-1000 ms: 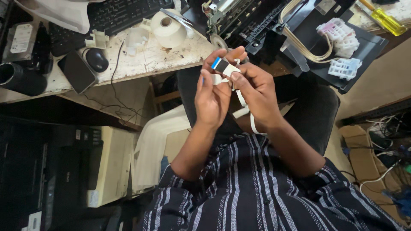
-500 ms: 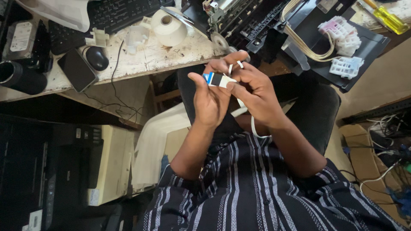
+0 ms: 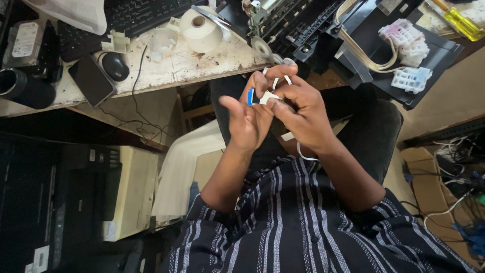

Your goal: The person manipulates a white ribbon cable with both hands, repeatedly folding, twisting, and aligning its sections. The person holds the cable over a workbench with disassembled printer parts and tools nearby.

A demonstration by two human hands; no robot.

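Worn white desk (image 3: 202,63), mouse (image 3: 115,66), phone (image 3: 91,79), tape roll (image 3: 201,31), keyboard (image 3: 146,12)

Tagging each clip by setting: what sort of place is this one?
Probably an electronics or printer repair bench. A dismantled black printer mechanism lies on the worn white desk, a yellow-handled screwdriver beside it, and both hands work a white flat ribbon cable.
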